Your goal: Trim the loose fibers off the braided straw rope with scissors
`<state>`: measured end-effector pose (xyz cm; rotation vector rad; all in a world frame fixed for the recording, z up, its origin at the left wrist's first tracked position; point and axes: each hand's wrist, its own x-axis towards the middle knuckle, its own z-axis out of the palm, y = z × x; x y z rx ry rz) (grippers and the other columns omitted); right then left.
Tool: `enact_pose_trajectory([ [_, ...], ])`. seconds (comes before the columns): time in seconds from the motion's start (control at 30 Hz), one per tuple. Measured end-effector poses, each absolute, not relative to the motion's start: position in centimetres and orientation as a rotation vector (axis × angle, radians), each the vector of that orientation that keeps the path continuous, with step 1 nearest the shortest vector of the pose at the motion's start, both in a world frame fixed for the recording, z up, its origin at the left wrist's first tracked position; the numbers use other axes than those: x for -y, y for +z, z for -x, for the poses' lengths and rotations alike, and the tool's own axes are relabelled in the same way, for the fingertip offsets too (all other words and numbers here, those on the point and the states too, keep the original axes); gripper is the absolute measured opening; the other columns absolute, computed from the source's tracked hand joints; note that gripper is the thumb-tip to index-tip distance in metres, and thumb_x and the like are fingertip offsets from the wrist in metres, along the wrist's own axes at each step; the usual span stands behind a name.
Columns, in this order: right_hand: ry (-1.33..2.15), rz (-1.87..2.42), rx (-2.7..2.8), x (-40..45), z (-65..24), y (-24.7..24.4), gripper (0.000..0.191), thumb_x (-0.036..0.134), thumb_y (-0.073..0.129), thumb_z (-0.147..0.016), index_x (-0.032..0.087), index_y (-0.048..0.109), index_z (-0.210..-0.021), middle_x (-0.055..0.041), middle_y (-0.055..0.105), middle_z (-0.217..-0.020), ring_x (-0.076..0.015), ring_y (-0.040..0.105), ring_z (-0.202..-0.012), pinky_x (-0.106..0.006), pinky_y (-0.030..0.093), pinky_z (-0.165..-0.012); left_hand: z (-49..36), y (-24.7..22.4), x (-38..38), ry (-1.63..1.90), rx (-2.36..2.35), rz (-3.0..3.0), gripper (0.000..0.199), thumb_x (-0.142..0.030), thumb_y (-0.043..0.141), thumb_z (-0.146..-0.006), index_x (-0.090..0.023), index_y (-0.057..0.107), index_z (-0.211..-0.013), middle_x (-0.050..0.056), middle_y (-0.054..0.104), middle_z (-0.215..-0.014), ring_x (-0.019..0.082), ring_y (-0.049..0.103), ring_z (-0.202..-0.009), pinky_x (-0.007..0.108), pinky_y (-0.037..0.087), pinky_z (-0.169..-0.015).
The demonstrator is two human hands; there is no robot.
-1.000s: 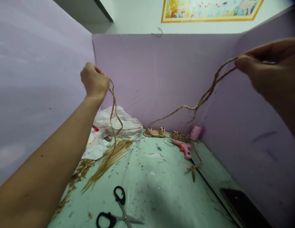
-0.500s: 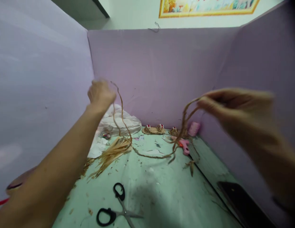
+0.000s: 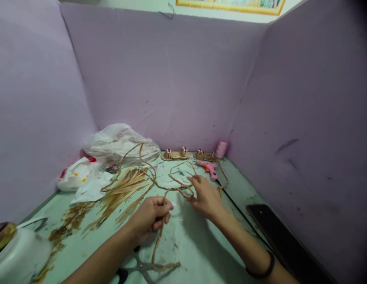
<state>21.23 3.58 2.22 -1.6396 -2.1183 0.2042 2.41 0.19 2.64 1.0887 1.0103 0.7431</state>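
A long brown twisted cord point(image 3: 168, 188) lies in loops across the middle of the green table. My left hand point(image 3: 155, 216) is closed round it near the centre, and its loose end hangs down towards the scissors. To the right, my right hand point(image 3: 205, 194) is spread, with thumb and fingers apart beside a loop of the cord; whether a fingertip touches it is unclear. Below my left wrist lie the scissors point(image 3: 140, 266), partly hidden by my forearm. Left of the cord is a bundle of dry straw strips point(image 3: 121, 189).
At the back are two woven soles point(image 3: 175, 156) with small red and white ornaments, a pink glue gun point(image 3: 208, 167) and a pink spool point(image 3: 221, 150). White plastic bags point(image 3: 120, 142) sit back left, a white pot point(image 3: 26, 252) front left, a dark phone-like slab point(image 3: 284, 240) right.
Both hands have come down and closer together from their raised, wide-apart positions. The cord now lies mostly on the table, and my right hand has opened. The view has shifted.
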Motion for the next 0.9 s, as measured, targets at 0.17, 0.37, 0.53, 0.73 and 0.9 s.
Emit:
enact_pose_trajectory([
  [0.17,0.189,1.873,2.295,-7.2,-21.3,0.8,0.061,0.034,0.060,-0.067,0.017,0.045,-0.124,-0.0173,0.049,-0.120,-0.0291,0.051,-0.103,-0.036,0.042,-0.076,0.2,5.9,-0.9,1.177,-1.101,-0.989,0.032,-0.040,0.065,-0.064,-0.014,0.048,-0.071,-0.006,0.050,-0.051,-0.002,0.025,-0.029,0.011,0.013,-0.031],
  [0.37,0.389,1.667,2.578,-12.3,-18.0,2.1,0.020,0.011,0.064,-0.053,0.017,0.069,-0.071,-0.0078,0.067,-0.073,-0.0220,0.061,-0.071,-0.026,0.042,-0.060,3.3,9.6,-0.4,1.349,-1.099,-0.992,0.024,-0.031,0.069,-0.061,-0.013,0.054,-0.065,-0.003,0.056,-0.054,-0.002,0.032,-0.028,0.008,0.021,-0.029],
  [0.53,0.394,1.457,2.492,-15.3,-14.2,6.3,0.029,0.011,0.057,-0.065,0.014,0.066,-0.092,-0.0118,0.066,-0.093,-0.0235,0.058,-0.090,-0.029,0.041,-0.076,3.8,11.1,0.4,1.464,-1.006,-0.856,0.008,-0.022,0.062,-0.067,-0.015,0.058,-0.070,0.001,0.059,-0.061,0.005,0.045,-0.037,0.012,0.038,-0.034],
  [0.73,1.512,1.029,1.630,-9.1,-14.6,6.9,0.045,0.042,0.026,-0.088,0.014,0.048,-0.116,-0.0145,0.056,-0.113,-0.0170,0.061,-0.081,-0.033,0.047,-0.072,1.8,8.7,-0.2,1.453,-0.800,-0.678,0.011,-0.009,0.048,-0.075,-0.013,0.057,-0.069,0.005,0.062,-0.069,0.009,0.056,-0.050,0.016,0.048,-0.045],
  [0.9,2.322,0.947,0.948,-1.5,-20.6,1.6,0.058,0.053,0.018,-0.087,0.011,0.055,-0.101,-0.0108,0.065,-0.079,-0.0156,0.063,-0.058,-0.028,0.048,-0.054,-1.2,2.6,-1.4,1.202,-0.941,-0.686,0.008,-0.008,0.046,-0.078,-0.011,0.053,-0.077,0.010,0.063,-0.077,0.013,0.061,-0.058,0.022,0.051,-0.053],
])
